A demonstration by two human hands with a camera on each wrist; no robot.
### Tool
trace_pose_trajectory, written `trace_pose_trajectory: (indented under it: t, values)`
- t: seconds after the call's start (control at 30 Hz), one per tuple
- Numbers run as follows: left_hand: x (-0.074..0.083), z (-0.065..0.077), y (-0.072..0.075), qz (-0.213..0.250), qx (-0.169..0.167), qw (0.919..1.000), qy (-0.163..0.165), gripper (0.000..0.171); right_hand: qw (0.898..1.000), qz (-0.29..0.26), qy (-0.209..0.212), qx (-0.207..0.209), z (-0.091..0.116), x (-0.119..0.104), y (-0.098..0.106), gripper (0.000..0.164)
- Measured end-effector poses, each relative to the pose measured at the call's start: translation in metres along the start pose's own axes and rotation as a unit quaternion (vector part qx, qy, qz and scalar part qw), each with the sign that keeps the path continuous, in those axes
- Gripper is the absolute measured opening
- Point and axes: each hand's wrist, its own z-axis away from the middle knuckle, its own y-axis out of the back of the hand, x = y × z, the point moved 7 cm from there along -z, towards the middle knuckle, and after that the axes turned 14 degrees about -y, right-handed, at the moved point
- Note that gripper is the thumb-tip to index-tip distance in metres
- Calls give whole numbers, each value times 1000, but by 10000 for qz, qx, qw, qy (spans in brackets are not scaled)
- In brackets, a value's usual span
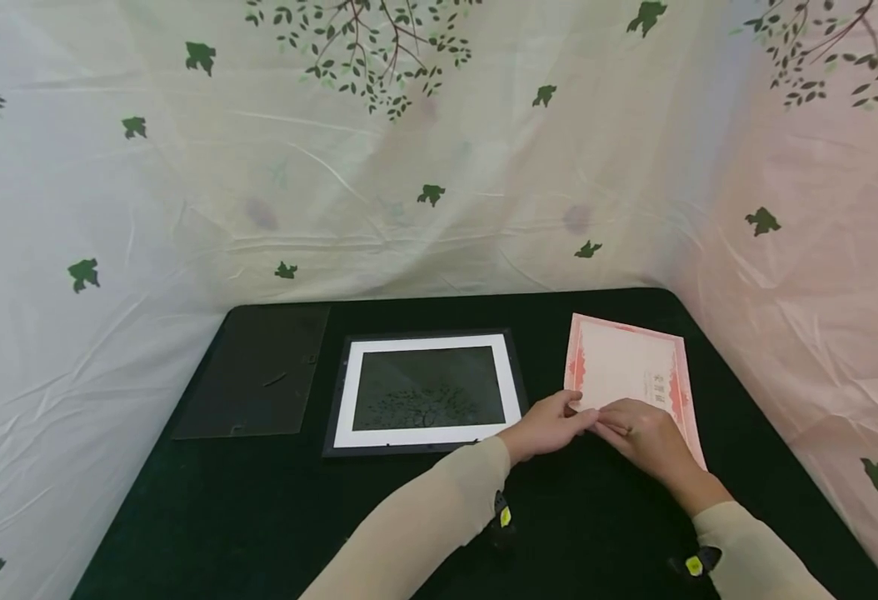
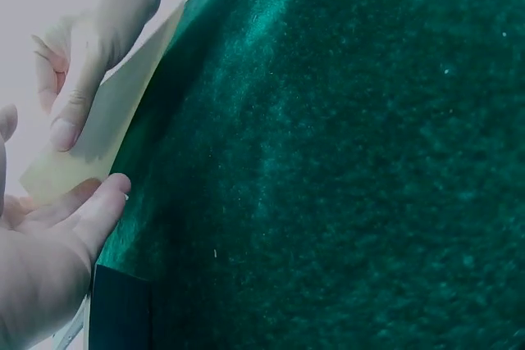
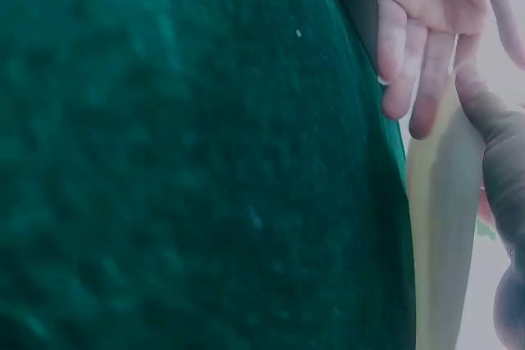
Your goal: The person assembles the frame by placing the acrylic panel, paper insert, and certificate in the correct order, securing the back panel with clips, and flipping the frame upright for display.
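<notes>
Small characters (image 1: 658, 387) on the pink-bordered sheet (image 1: 615, 360) seem too blurred to read.

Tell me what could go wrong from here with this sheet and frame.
The right hand pinches the pink-bordered sheet along its raised near edge, so the paper might crease there. The left sleeve reaches past the picture frame's near side and could nudge it.

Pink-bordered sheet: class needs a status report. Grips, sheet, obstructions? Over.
Right grip pinching pink-bordered sheet at near edge. Left grip alongside, fingers mostly straight. Near edge raised off green cloth. Picture frame to the left, apparently not in the way.
</notes>
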Motion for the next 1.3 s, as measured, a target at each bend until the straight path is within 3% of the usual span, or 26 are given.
trace_pose_trajectory:
  t: [0.23,0.47,0.67,0.8,0.9,1.13,1.23,1.3]
  values:
    - [-3,3,8,-96,486,9988,53,49,9999,-114,-28,113,2,-6,-2,27]
    - [-6,7,16,516,948,9941,66,43,9986,-170,-476,129,3,-2,-5,31]
    - [-10,13,30,685,1229,9900,-23,44,9905,-2,-1362,-191,2,11,-11,30]
    - [-13,20,45,805,1395,9869,-70,45,9719,-54,-2267,-625,4,29,-18,36]
    - [-14,29,57,922,1528,9839,-100,46,9560,-259,-2833,-720,5,40,-22,43]
    - [-14,55,92,1211,1926,9735,-230,48,9264,-1071,-3547,-673,-3,45,-28,54]
    - [-15,67,108,1270,2155,9679,-248,48,9067,-1506,-3856,-814,-12,45,-37,68]
    - [-16,74,118,1263,2317,9642,-276,47,8860,-1846,-4157,-902,-15,44,-44,77]
